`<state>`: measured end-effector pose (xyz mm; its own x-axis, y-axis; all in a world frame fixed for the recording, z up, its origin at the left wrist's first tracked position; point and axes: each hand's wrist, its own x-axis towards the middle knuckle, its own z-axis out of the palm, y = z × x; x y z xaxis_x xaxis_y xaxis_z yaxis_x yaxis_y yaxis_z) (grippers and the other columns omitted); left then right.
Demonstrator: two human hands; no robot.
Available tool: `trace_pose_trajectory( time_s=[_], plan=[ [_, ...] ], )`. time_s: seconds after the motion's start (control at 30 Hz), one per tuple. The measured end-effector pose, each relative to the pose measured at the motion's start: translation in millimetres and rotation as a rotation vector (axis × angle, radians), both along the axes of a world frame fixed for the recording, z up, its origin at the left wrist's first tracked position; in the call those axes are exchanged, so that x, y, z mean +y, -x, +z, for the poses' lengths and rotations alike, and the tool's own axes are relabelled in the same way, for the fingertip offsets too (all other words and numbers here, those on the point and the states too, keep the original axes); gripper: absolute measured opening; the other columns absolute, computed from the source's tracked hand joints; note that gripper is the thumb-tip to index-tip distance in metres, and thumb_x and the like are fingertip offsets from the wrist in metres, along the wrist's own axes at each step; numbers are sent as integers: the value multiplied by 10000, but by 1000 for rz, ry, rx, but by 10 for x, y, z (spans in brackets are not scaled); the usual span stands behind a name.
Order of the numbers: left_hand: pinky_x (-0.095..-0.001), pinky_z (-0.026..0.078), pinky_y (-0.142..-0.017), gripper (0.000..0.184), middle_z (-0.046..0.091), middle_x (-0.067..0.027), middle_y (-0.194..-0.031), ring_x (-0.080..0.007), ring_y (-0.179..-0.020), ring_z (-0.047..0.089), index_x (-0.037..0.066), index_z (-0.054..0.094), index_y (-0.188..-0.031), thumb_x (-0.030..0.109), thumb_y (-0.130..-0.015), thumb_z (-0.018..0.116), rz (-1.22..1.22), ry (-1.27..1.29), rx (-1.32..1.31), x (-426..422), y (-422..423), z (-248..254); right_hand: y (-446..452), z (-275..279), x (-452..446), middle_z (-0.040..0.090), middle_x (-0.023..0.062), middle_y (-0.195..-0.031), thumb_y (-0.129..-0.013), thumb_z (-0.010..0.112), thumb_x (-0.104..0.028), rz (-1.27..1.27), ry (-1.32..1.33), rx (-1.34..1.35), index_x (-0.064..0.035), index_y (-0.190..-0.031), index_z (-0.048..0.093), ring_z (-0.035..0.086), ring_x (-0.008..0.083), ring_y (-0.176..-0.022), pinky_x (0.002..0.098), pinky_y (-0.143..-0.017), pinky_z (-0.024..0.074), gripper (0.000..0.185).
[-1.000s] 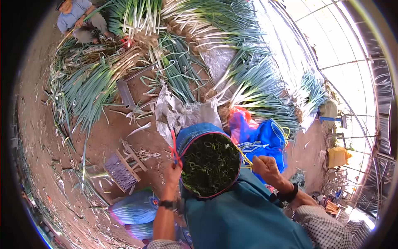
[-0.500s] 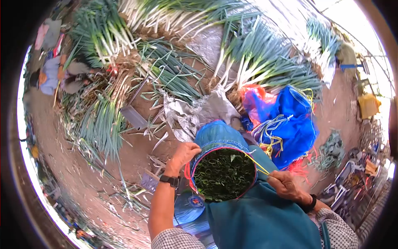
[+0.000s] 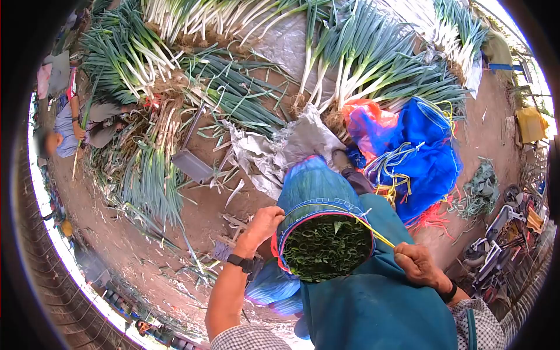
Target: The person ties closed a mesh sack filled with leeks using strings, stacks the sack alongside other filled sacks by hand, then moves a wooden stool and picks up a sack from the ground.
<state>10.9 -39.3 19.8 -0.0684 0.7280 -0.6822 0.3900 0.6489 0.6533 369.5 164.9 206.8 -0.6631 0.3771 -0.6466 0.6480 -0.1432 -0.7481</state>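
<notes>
A blue mesh bag [image 3: 318, 184] filled with cut greens [image 3: 326, 248] leans against my teal apron [image 3: 379, 300], its round mouth facing me. My left hand [image 3: 264, 226] is closed on the left side of the bag's rim, near a red strip. Out to the right, my right hand [image 3: 417, 263] makes a fist around the end of a yellow drawstring [image 3: 379, 234], which runs taut from the rim. The greens reach close to the mouth.
Long green onions [image 3: 373, 64] lie in piles across the far ground. Blue netting [image 3: 429, 157] lies right of the bag, beside grey sheeting [image 3: 274, 154]. Another person [image 3: 67, 131] sits at the far left. A metal cart [image 3: 496, 233] stands at the right.
My left hand has moved from the red strip up to the rim. My right hand has drawn the yellow string outward to the right, away from the bag. The view has turned.
</notes>
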Motion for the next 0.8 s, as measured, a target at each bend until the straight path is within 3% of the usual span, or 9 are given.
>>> trace_pose_trajectory(
  time_s=[0.27, 0.37, 0.4, 0.5, 0.53, 0.63, 0.73, 0.8],
  plan=[
    [-490, 508, -775, 125, 662, -202, -894, -398, -866, 636, 19, 650, -905, 72, -850, 552, -414, 0, 298, -3, -190, -137, 86, 38, 37, 512, 148, -668, -879, 613, -66, -9, 8, -31, 10, -735, 552, 522, 283, -620, 380, -574, 417, 174],
    [-474, 520, -769, 155, 656, -228, -883, -430, -852, 630, -5, 673, -928, 70, -844, 567, -130, -103, 196, -68, -181, -149, 139, 15, -6, 490, 151, -641, -882, 624, -87, 13, -16, -33, 9, -700, 518, 496, 293, -599, 393, -551, 392, 231],
    [-405, 524, -703, 156, 673, -178, -832, -341, -784, 666, -20, 666, -906, 68, -821, 571, -67, -100, 155, -62, -153, -142, 157, -33, -59, 458, 149, -614, -883, 634, -105, -14, -59, 0, 7, -668, 482, 456, 317, -567, 408, -524, 362, 286],
    [-315, 487, -662, 138, 645, -62, -788, -179, -726, 615, -25, 652, -861, 67, -797, 571, 199, 232, -267, -103, -79, -84, 216, -110, -72, 492, 145, -607, -906, 612, -121, -25, -79, -39, 13, -678, 516, 492, 270, -546, 394, -520, 379, 282],
    [-257, 426, -608, 81, 548, 23, -705, -65, -706, 501, 11, 618, -814, 59, -771, 568, 285, 181, -330, -167, -160, -87, 251, -100, -74, 505, 140, -605, -917, 601, -130, -82, -24, -90, 16, -685, 528, 496, 248, -544, 386, -519, 385, 284],
    [-249, 389, -572, 141, 493, 35, -658, -65, -638, 442, 35, 575, -758, 120, -849, 640, 540, 211, -538, -139, -322, 396, 366, -90, -52, 528, 117, -593, -950, 570, -157, -218, 100, -184, 24, -707, 559, 497, 176, -543, 358, -515, 398, 304],
    [-290, 367, -528, 304, 468, 23, -613, -77, -600, 397, 51, 527, -709, 219, -841, 743, 390, 134, -329, -118, -446, 657, 446, -188, -95, 507, 73, -577, -973, 553, -183, -257, 89, -169, 27, -712, 572, 464, 112, -554, 328, -503, 389, 335],
    [-316, 378, -523, 302, 471, -13, -593, -95, -589, 404, 41, 522, -709, 209, -815, 750, 355, 80, -185, -165, -492, 594, 535, -200, -117, 471, 43, -569, -978, 555, -193, -245, -7, -149, 23, -694, 564, 428, 92, -552, 321, -486, 365, 357]
  ],
)
